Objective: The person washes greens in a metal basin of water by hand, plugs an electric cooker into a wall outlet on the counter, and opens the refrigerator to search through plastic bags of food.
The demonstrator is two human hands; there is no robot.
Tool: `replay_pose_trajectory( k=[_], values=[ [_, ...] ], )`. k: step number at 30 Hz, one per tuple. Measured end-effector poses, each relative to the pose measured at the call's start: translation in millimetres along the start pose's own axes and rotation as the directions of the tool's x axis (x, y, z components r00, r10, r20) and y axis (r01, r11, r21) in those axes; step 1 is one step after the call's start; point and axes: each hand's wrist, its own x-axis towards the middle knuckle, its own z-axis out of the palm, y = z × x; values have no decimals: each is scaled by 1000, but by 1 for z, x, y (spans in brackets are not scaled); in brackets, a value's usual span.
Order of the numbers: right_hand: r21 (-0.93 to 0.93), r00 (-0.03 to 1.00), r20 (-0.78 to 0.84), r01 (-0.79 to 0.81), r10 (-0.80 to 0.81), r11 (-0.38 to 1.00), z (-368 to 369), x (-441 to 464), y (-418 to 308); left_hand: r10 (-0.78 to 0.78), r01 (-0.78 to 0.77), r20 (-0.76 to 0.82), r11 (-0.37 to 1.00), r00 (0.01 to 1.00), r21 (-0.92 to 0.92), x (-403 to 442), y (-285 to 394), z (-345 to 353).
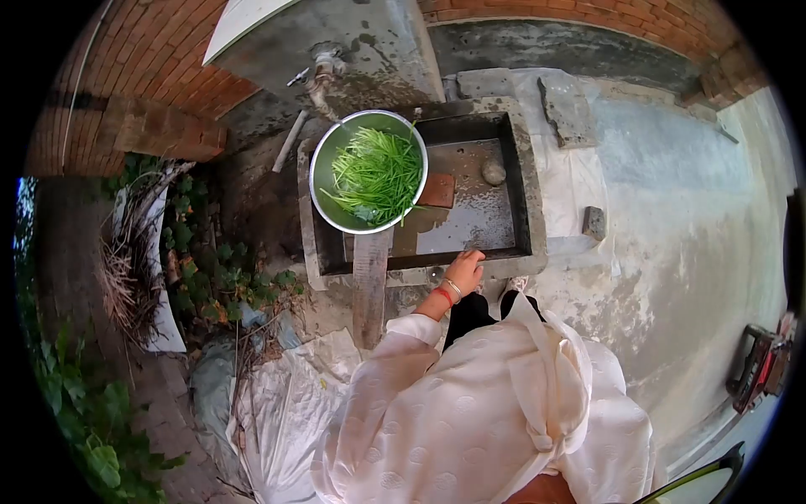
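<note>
Evidently, a heap of slender chive-like greens (378, 174) is filling the metal basin (316, 186) at the upper centre-left of the frame, with a few leaves hanging over its rim at the lower right. The basin is sitting above the left part of a rectangular concrete trough (531, 193), and a wooden plank (369, 286) is running out from beneath it, over the trough's near edge. Just above the basin, a wall-mounted faucet (325, 67) is pointing its spout down towards the greens.

Near the centre of the frame, the left hand (464, 273) is reaching to the trough's near edge, well below the basin's rim. Its fingers are bending loosely and close together; I cannot tell whether they are touching the concrete or gripping anything. A red cord bracelet (442, 294) and a metal bangle (454, 287) are circling its wrist. The right hand is lying outside the view, so I cannot tell its grip.

On the trough's wet floor, a reddish brick (438, 191) is lying just right of the basin, and a rounded stone (494, 173) is resting farther right. A white patterned blouse (470, 412) is filling the lower centre, while leafy plants (197, 269) are growing at the left.
</note>
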Motion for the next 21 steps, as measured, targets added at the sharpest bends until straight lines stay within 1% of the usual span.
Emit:
replay_pose_trajectory(
  k=[1,2,3,4,5,6,7,8,10,11,13,14,16,18,19,20,21],
  values=[
    [119,999,23,-41,39,992,14,-7,14,-10,7,129,1000,992,22,12,0,12],
    [237,995,46,-102,94,966,27,-17,31,-10,-3,270,999,963,49,25,8,27],
    [357,985,75,-171,154,918,42,-24,50,2,-22,329,998,944,59,35,13,39],
    [476,970,106,-243,219,845,53,-32,67,-22,30,371,999,929,-15,45,12,58],
    [590,951,137,-303,277,748,63,-45,88,25,-15,364,999,931,-30,48,17,75],
    [769,924,125,-321,362,553,73,-62,92,85,-66,330,995,940,-68,54,29,85],
    [841,919,161,-319,361,436,87,-57,111,120,-96,366,992,923,-84,64,34,98],
    [891,915,191,-313,354,328,104,-59,132,156,-107,373,983,915,-148,68,28,122],
    [922,900,251,-335,356,196,135,-61,150,205,-91,472,963,857,-254,85,31,153],
    [929,897,276,-341,346,141,145,-57,156,131,-10,535,975,835,-223,92,54,164],
    [914,900,356,-392,252,106,171,-46,181,-43,162,635,978,772,-132,96,98,186],
    [910,902,383,-405,198,86,185,-36,193,-78,136,600,989,796,-53,99,111,202],
    [896,889,426,-440,167,55,192,-19,216,-109,73,517,993,849,88,113,142,238],
    [891,879,447,-455,165,11,183,-8,237,-51,-39,428,979,902,201,140,102,283],
    [894,880,443,-447,169,-14,175,2,247,-269,177,504,959,821,223,142,149,283],
    [900,884,434,-434,172,-40,162,12,259,-447,418,581,887,680,194,170,121,305],
    [905,886,425,-420,184,-68,148,20,272,-526,518,408,844,747,139,164,101,335]
  ],
)
